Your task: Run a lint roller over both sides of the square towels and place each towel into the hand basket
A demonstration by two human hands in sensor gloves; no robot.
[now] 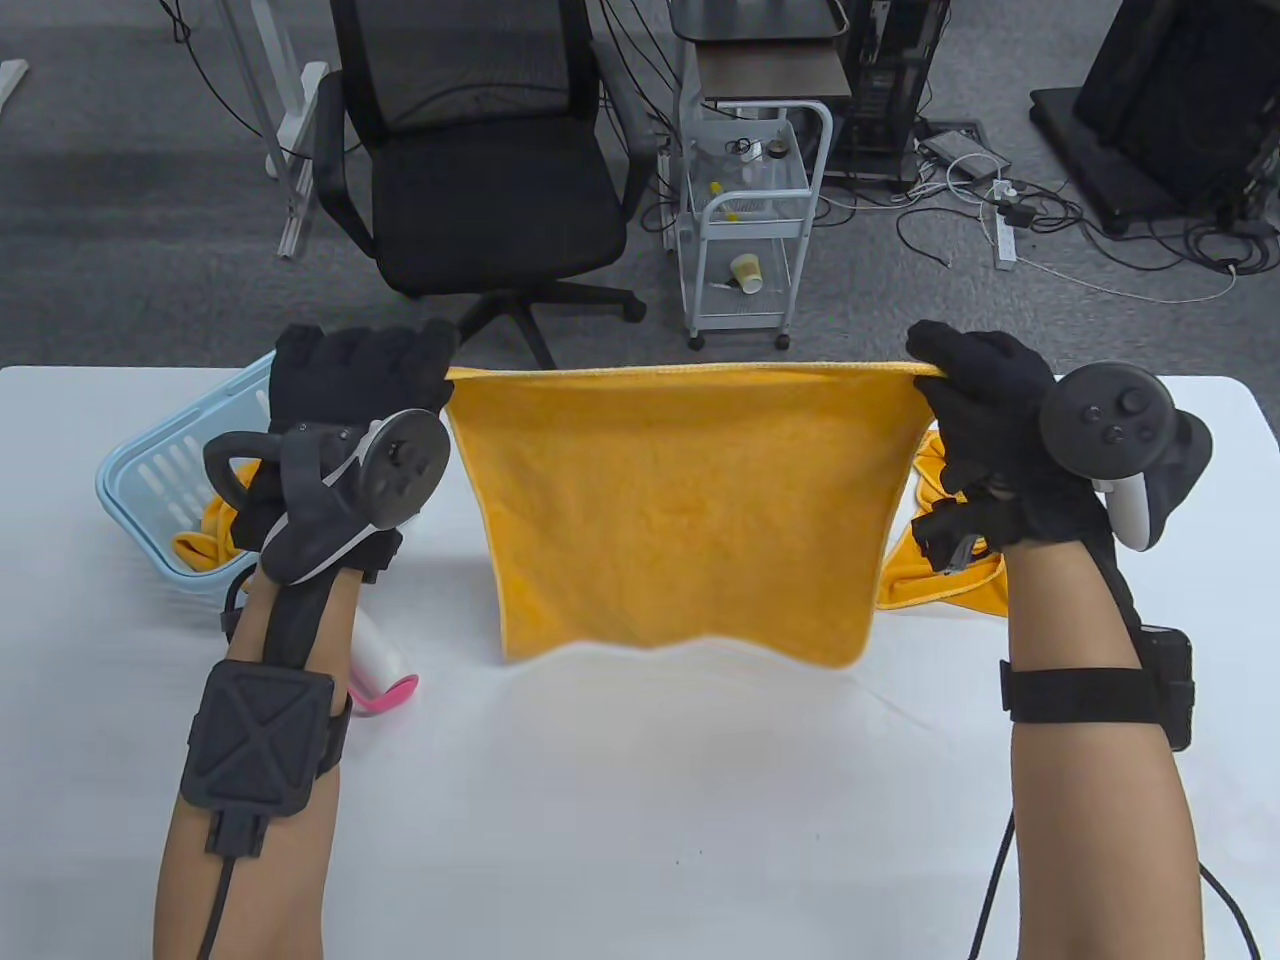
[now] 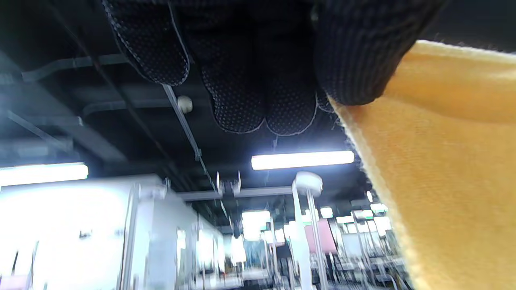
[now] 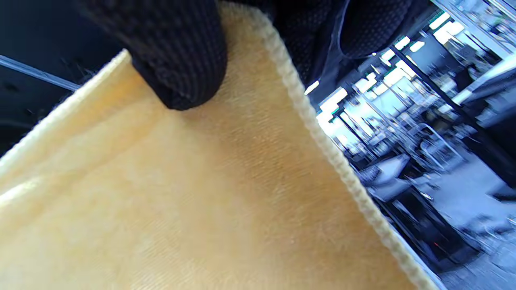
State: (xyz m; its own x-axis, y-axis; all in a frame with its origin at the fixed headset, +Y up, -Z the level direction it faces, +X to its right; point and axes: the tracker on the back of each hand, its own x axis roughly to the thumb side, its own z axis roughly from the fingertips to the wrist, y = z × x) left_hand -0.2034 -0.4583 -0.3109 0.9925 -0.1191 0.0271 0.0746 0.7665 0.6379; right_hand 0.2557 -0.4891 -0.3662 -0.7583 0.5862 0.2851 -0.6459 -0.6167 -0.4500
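In the middle of the table view, an orange towel (image 1: 675, 510) hangs spread out above the white table (image 1: 640, 800), stretched by its two upper corners. The left hand (image 1: 350, 375) pinches the upper left corner, fingers curled over the edge; in the left wrist view the thumb (image 2: 354, 52) presses on the cloth while the other fingertips (image 2: 242, 100) hang together beside it. The right hand (image 1: 985, 400) pinches the upper right corner, and the right wrist view shows its thumb (image 3: 177, 56) clamped on the towel's hemmed edge. The towel's lower edge hangs free, slightly wavy.

At the left of the frame, a light blue basket (image 1: 150, 470) sits on the table behind the left wrist, with orange cloth (image 1: 205, 535) in it. A lint roller (image 1: 380, 670) with a pink end lies on the table just beside the left forearm. More orange cloth (image 1: 935, 580) lies on the table at the right, partly hidden behind the held towel and the right hand.
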